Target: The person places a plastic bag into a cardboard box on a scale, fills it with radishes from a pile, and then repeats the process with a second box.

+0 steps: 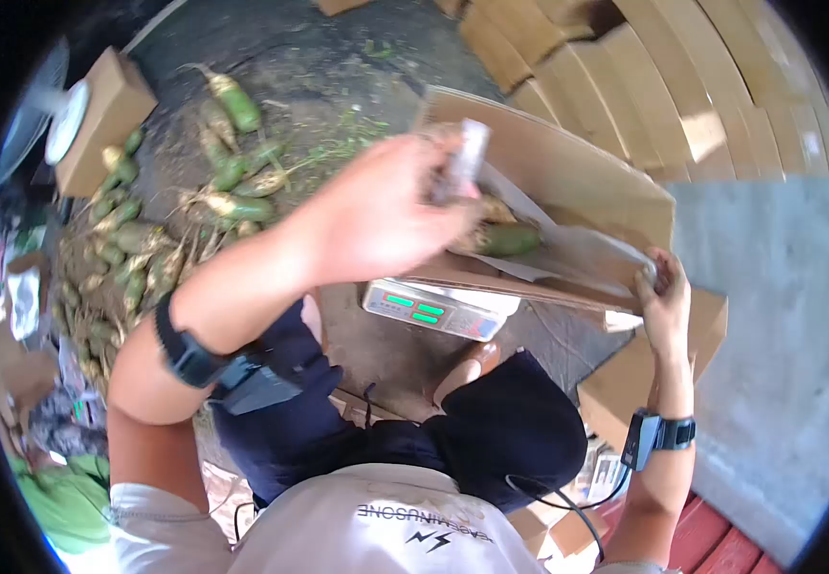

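An open cardboard box (577, 177) sits on a digital scale (429, 311) with green displays. A green radish (510, 239) lies in the box beside a whitish plastic liner (591, 260). My left hand (414, 196), smeared by motion, is over the box's left part, closed around a small whitish cylinder (472, 153) whose kind I cannot make out. At the box's right end, my right hand (665, 287) is closed on the liner's edge by the cardboard corner. The left hand hides part of the box's contents.
Several green radishes (232, 206) with roots lie heaped on the dark floor at the left. Cardboard boxes (615, 86) are stacked at the back right. Another box (658, 368) stands below my right hand, and a box (103, 120) is by a fan at the far left.
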